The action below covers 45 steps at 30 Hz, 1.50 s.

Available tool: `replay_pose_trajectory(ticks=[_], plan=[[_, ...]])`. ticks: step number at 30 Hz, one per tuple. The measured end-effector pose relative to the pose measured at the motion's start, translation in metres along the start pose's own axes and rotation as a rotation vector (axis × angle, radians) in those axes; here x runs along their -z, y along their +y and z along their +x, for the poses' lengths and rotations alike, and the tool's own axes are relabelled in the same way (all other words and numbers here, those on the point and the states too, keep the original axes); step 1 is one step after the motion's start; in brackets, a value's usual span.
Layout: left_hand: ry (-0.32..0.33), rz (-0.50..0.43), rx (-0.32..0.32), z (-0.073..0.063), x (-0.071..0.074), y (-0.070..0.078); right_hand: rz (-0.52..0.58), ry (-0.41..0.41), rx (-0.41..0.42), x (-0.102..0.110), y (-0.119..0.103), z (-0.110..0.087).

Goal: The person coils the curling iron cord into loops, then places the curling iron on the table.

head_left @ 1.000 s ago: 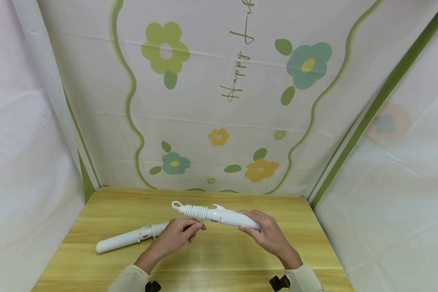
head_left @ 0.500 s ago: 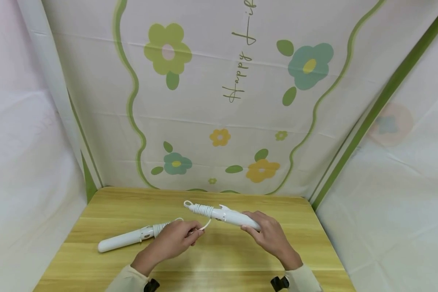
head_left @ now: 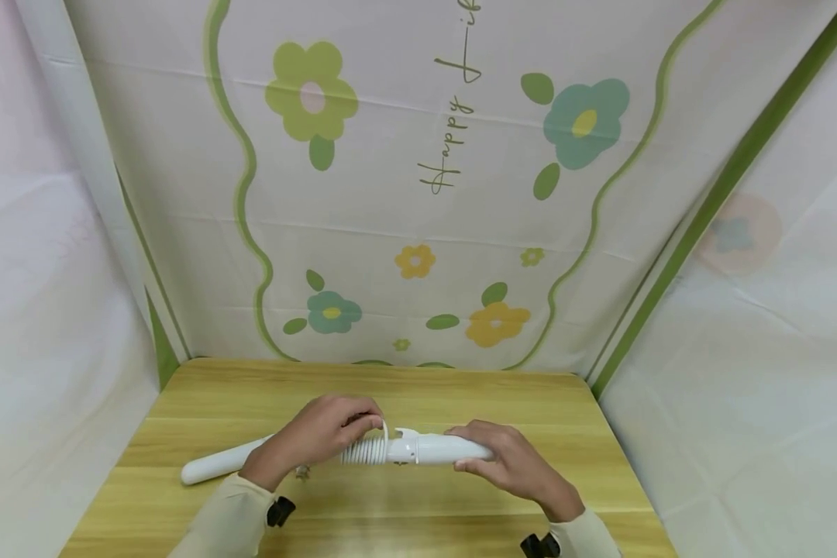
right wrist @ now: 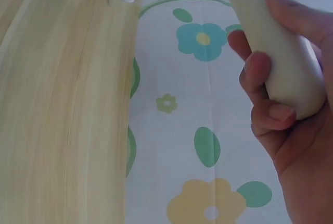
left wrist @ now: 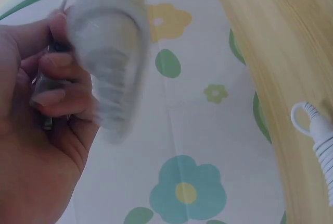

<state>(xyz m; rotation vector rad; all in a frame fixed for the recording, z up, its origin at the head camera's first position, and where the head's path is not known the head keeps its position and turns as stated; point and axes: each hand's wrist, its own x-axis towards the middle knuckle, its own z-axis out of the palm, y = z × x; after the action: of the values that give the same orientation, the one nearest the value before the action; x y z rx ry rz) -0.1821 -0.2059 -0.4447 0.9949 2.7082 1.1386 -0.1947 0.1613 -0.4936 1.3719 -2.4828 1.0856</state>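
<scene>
Held level over the table is a white curling iron (head_left: 435, 449), its thick end smooth and rounded, a small lever at the collar and cord wound in tight coils round the thinner part. My right hand (head_left: 512, 457) grips the thick end, fingers and thumb wrapped round it in the right wrist view. With thumb and fingers, my left hand (head_left: 335, 426) pinches the free white cord (head_left: 385, 428) above the coils. The left wrist view shows the iron blurred beside curled fingers (left wrist: 57, 96), with a small dark, shiny piece (left wrist: 49, 83) between them, mostly hidden.
A second white curling iron (head_left: 219, 463) lies on the wooden table (head_left: 530, 511) at the left, partly hidden behind my left forearm. Its coiled, looped cord end (left wrist: 322, 146) shows in the left wrist view. A flowered cloth (head_left: 384, 194) hangs behind the table's far edge.
My left hand has carried the cord from below the iron to above it. The iron's coiled end has come down towards me, so the iron now lies nearly level. My right hand keeps its grip.
</scene>
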Motion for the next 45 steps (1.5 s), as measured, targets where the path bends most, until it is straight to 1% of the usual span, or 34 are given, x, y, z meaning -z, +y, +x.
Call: replay_pose_trajectory(ticks=[5,8,13,16,18,21,22,24,27,28,29,30,31,34,37,41,45], plan=[[-0.105,-0.217,0.030,0.001,0.004,-0.011,0.136,-0.059,-0.007,0.004,-0.007,-0.001],[-0.146,-0.340,0.047,0.000,0.002,-0.018,0.182,-0.067,0.024,0.005,-0.010,0.000],[-0.180,-0.481,0.045,-0.001,-0.004,-0.029,0.216,-0.040,0.075,0.006,-0.013,0.003],[-0.200,-0.558,0.018,-0.003,-0.008,-0.035,0.233,-0.038,0.083,0.006,-0.015,0.005],[-0.204,-0.608,0.012,-0.004,-0.013,-0.039,0.238,-0.036,0.086,0.006,-0.016,0.005],[-0.190,-0.676,0.007,-0.005,-0.022,-0.041,0.240,-0.020,0.078,0.005,-0.016,0.006],[-0.194,-0.717,0.014,-0.006,-0.025,-0.040,0.238,-0.011,0.075,0.005,-0.016,0.006],[-0.207,-0.802,0.001,-0.008,-0.031,-0.039,0.240,0.009,0.065,0.004,-0.015,0.005],[-0.219,-0.957,-0.006,-0.010,-0.041,-0.038,0.234,0.048,0.036,0.001,-0.013,0.005],[-0.215,-0.981,-0.009,-0.011,-0.044,-0.038,0.230,0.064,0.021,0.001,-0.013,0.005],[-0.200,-0.983,-0.003,-0.011,-0.047,-0.038,0.223,0.081,0.010,0.000,-0.013,0.005],[-0.176,-0.981,0.024,-0.011,-0.050,-0.038,0.212,0.098,-0.005,-0.001,-0.012,0.005],[-0.152,-0.966,0.055,-0.011,-0.053,-0.038,0.202,0.113,-0.022,-0.002,-0.012,0.005],[-0.079,-0.868,0.175,-0.010,-0.062,-0.033,0.167,0.158,-0.081,-0.007,-0.008,0.004],[-0.017,-0.826,0.268,-0.006,-0.071,-0.029,0.129,0.199,-0.141,-0.014,-0.003,0.002],[0.035,-0.828,0.334,0.000,-0.081,-0.027,0.094,0.259,-0.195,-0.024,0.002,-0.003],[0.068,-0.827,0.381,0.006,-0.085,-0.025,0.086,0.302,-0.250,-0.032,0.005,-0.007]])
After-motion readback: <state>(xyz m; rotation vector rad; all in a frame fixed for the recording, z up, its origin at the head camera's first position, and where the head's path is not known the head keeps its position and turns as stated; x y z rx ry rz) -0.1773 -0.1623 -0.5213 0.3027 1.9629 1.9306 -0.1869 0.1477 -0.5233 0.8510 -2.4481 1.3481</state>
